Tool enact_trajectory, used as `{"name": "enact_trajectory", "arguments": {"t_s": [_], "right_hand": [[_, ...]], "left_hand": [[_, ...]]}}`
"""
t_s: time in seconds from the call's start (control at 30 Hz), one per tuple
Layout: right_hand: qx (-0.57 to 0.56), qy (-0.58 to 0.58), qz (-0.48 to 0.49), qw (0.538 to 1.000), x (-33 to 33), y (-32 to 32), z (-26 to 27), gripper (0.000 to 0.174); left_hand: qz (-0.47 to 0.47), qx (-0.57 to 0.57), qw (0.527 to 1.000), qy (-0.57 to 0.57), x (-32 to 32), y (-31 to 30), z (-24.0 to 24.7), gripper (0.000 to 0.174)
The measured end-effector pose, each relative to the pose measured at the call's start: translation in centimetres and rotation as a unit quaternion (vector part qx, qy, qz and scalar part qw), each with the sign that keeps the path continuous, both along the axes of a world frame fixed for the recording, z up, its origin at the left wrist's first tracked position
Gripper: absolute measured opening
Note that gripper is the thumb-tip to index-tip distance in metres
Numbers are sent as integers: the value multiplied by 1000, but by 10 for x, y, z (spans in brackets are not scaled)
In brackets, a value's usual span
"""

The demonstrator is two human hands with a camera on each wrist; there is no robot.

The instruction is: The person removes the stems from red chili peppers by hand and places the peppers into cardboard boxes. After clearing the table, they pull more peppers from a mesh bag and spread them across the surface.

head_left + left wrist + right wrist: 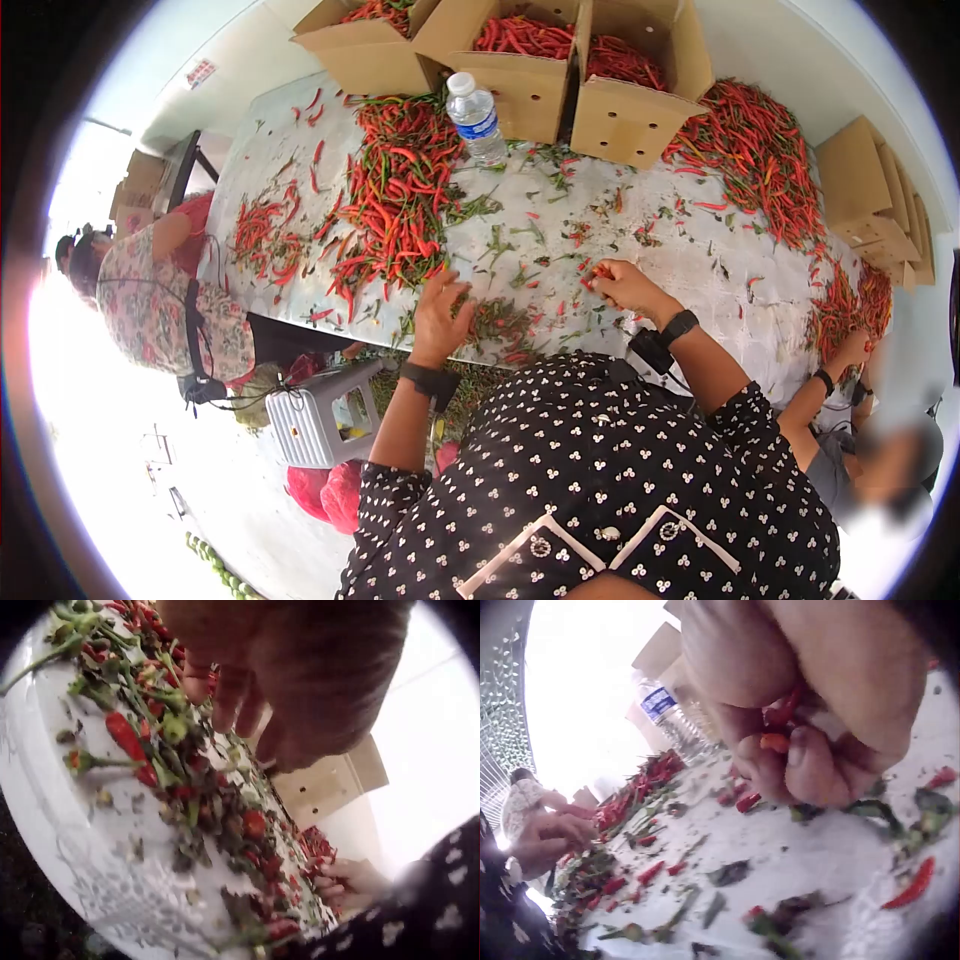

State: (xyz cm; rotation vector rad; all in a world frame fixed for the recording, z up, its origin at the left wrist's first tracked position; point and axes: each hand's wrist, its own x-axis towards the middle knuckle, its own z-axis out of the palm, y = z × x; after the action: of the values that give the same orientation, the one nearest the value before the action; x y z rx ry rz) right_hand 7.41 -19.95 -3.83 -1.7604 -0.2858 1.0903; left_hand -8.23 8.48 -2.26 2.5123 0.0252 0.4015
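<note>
My right hand is curled round red chili peppers, with an orange-red tip showing between thumb and forefinger in the right wrist view. It hovers over the middle of the white-covered table, above scattered stems and loose bits. Beside the near end of a long heap of red and green chilies, my left hand has its fingers loosely spread. In the left wrist view those fingers hang down over stems, dry leaves and a short red chili; nothing shows in their grasp.
A water bottle stands at the heap's far end, before open cardboard boxes of chilies. Another chili heap lies right. One person is at the left, another person's hand at the right. A stool stands below the table edge.
</note>
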Motion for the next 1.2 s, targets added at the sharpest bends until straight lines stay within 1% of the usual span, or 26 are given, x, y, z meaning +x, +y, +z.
{"name": "enact_trajectory", "arguments": {"t_s": [0.03,0.1,0.13,0.17,0.23,0.27,0.3,0.37,0.5,0.53,0.6,0.7,0.73,0.77,0.8,0.83,0.87,0.9,0.93,0.97,1.0,1.03,1.1,1.13,1.17,1.2], "right_hand": [[0,-3,7,1000,2,3,-9,26],[34,-129,-57,989,8,9,-33,29],[15,-135,-91,987,12,13,-32,29],[20,-139,-84,986,14,16,-32,29],[-91,-302,-48,948,17,22,-31,28],[-51,-317,-46,946,9,28,-30,28],[-49,-320,-42,945,-1,36,-32,28],[-10,-354,47,934,-19,53,-37,29],[31,-153,214,964,-52,86,-26,27],[31,-153,216,964,-60,93,-23,27],[11,12,377,926,-71,101,-16,29],[31,38,399,916,-73,103,5,31],[23,97,319,942,-72,101,1,29],[23,99,319,942,-67,97,-1,29],[31,108,268,957,-57,95,1,28],[38,113,215,969,-49,92,2,27],[36,110,213,970,-42,87,3,27],[46,107,170,979,-36,82,4,26],[55,104,125,985,-32,77,5,26],[54,99,123,986,-30,72,5,26],[72,95,81,990,-29,67,4,22],[90,91,38,991,-28,61,4,18],[88,94,10,992,-31,46,6,15],[88,101,-15,991,-33,39,7,12],[88,98,-18,991,-34,30,4,12],[93,107,-25,990,-34,21,-3,12]], "left_hand": [[27,13,999,-36,8,3,1,25],[29,28,998,-44,27,2,1,30],[29,42,998,-32,38,-3,0,32],[29,57,998,-20,46,-8,-1,34],[17,85,996,-12,59,-18,-8,37],[-1,107,994,5,61,-22,-12,40],[3,108,994,2,59,-25,-12,40],[-45,131,990,33,48,-30,-10,44],[-75,98,991,52,-6,-38,-3,42],[-74,104,990,55,-23,-37,-1,38],[-71,109,990,58,-59,-32,6,34],[-54,85,993,60,-102,-14,9,27],[-20,83,995,60,-111,-3,2,26],[14,80,995,60,-118,1,-3,25],[52,98,992,63,-110,2,4,20],[50,97,992,60,-97,6,3,20],[85,107,991,9,-82,11,0,17],[119,117,985,-43,-68,14,-1,15],[117,115,985,-47,-55,16,-2,15],[148,127,981,-15,-42,15,-3,18],[178,139,974,15,-30,14,-3,21],[175,138,975,11,-20,11,-3,21],[94,50,992,63,-3,1,-4,23],[76,37,994,73,8,-4,4,25],[73,37,994,70,24,-4,4,25],[50,78,995,30,44,-2,2,27]]}}
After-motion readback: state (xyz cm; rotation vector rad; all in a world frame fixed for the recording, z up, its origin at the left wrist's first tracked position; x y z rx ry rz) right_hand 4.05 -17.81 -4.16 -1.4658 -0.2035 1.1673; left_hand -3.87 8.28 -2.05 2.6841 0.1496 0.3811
